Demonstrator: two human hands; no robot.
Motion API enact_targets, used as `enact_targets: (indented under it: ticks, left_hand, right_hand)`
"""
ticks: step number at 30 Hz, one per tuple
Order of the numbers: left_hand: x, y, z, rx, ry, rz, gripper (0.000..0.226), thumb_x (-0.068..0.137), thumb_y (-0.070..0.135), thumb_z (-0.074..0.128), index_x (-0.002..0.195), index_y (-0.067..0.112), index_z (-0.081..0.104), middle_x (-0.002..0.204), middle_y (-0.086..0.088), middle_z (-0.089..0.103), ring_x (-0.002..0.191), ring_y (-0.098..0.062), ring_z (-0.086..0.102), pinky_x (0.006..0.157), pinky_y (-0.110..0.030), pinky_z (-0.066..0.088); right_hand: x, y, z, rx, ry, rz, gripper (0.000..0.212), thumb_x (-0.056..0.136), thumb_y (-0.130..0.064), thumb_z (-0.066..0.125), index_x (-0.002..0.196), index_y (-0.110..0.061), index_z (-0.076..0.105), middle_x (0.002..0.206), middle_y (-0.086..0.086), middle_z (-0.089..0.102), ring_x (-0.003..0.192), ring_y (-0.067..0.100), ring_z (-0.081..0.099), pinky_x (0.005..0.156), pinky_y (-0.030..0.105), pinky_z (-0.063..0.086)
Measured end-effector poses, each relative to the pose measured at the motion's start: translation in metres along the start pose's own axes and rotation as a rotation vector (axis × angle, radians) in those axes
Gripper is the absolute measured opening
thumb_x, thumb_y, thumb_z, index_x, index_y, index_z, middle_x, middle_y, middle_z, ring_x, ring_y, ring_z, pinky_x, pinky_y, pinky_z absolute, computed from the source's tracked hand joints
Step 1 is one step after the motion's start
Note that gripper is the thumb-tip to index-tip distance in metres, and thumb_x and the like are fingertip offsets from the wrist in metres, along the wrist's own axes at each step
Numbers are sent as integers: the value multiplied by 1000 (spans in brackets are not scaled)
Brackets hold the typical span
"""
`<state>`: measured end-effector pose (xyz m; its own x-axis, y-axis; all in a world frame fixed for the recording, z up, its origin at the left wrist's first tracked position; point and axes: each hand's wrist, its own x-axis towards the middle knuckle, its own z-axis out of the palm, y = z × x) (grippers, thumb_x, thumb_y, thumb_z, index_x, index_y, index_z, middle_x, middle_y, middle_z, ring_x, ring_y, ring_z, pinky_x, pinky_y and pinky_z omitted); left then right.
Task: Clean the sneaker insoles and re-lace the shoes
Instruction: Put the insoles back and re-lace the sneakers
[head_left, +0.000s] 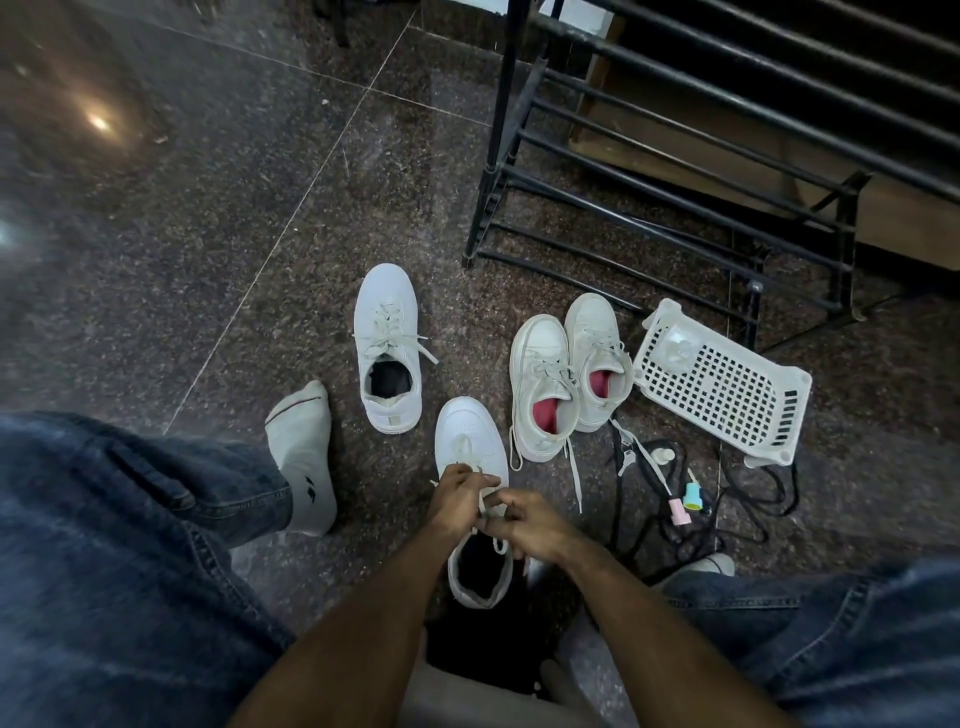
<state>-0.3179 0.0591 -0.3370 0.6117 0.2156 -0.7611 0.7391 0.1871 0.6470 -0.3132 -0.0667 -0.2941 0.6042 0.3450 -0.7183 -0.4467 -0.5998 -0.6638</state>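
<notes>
White basket (727, 387) lies tipped; both hands (460, 493) (524, 522) pinch sneaker (470, 436) laces (488, 499).

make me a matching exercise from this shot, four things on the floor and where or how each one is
Things:
1. nearest sneaker
2. lone sneaker
3. pair of sneakers
4. white basket

States:
a. red lining inside
b. lying beside the black rack
c. laces held by both hands
d. dark inside, laces tied, untouched

Pairs: 1-c, 2-d, 3-a, 4-b

The left hand and right hand both pinch the laces.
</notes>
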Motion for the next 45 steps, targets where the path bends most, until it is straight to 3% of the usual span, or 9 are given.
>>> enact_targets:
  ticks: [4, 7, 12, 20, 25, 28, 35, 38, 45]
  left_hand:
    - [0, 0, -1, -2, -2, -36, 31, 78, 3, 69, 106, -8, 61, 99, -13, 63, 88, -23, 63, 74, -34, 51]
    - [-3, 4, -5, 88, -4, 24, 14, 80, 1, 69, 92, -6, 65, 97, -12, 63, 90, -25, 63, 83, -39, 52]
    - [-10, 8, -21, 489, -79, 208, 26, 77, 1, 65, 54, 15, 63, 60, -6, 60, 59, -13, 52, 56, -24, 38]
    - [-32, 16, -32, 1062, -100, 296, 14, 76, 25, 63, 84, 18, 72, 91, 1, 71, 88, -18, 67, 73, -29, 52]
    - [-34, 13, -36, 1345, -150, 699, 19, 79, 27, 63, 93, 22, 73, 125, 15, 55, 119, -12, 44, 85, -33, 46]
    - [-34, 16, -37, 1326, -174, 711, 21, 74, 27, 60, 88, 21, 75, 106, 6, 69, 109, -17, 58, 86, -33, 47]
    - [-33, 18, -39, 911, -89, 366, 16, 76, 24, 68, 89, 23, 78, 87, 1, 75, 82, -16, 68, 65, -24, 47]
    - [-32, 19, -39, 909, -99, 365, 15, 80, 22, 65, 90, 22, 77, 89, 2, 75, 84, -16, 68, 69, -25, 49]
    - [-32, 10, -38, 1023, -7, 380, 15, 88, 22, 60, 97, 31, 68, 107, 6, 64, 98, -20, 63, 73, -28, 46]
  right_hand:
    - [9, 7, 14, 98, 131, 18, 27, 85, -5, 67, 66, -23, 64, 50, -9, 58, 46, 6, 50, 53, 25, 41]
    - [12, 4, 16, 132, 139, 44, 31, 86, -3, 64, 61, -21, 62, 48, -9, 55, 44, 6, 48, 49, 21, 39]
    - [12, 1, 15, 290, 123, 211, 25, 88, 1, 51, 70, -16, 56, 58, 3, 51, 48, 13, 43, 48, 21, 35]
    - [13, -5, 14, 386, 117, 322, 23, 88, -5, 54, 68, -17, 57, 58, 2, 52, 49, 13, 44, 55, 24, 38]
    - [17, -9, 15, 336, 213, 314, 19, 79, 2, 57, 66, -11, 60, 54, 7, 56, 43, 16, 48, 50, 22, 36]
    - [21, -5, 16, 236, 279, 196, 24, 74, 9, 59, 58, -8, 59, 49, 9, 56, 39, 19, 48, 44, 25, 37]
    - [24, 11, 15, -70, 204, -93, 33, 78, -4, 72, 64, -34, 67, 61, -22, 64, 67, -2, 60, 72, 20, 49]
    - [26, 16, 15, -154, 185, -116, 14, 80, -11, 70, 74, -23, 73, 61, -19, 62, 62, -3, 57, 67, 17, 45]
    - [29, 13, 19, 47, 120, 26, 28, 88, -2, 62, 67, -21, 61, 75, 2, 63, 69, 7, 52, 68, 21, 42]
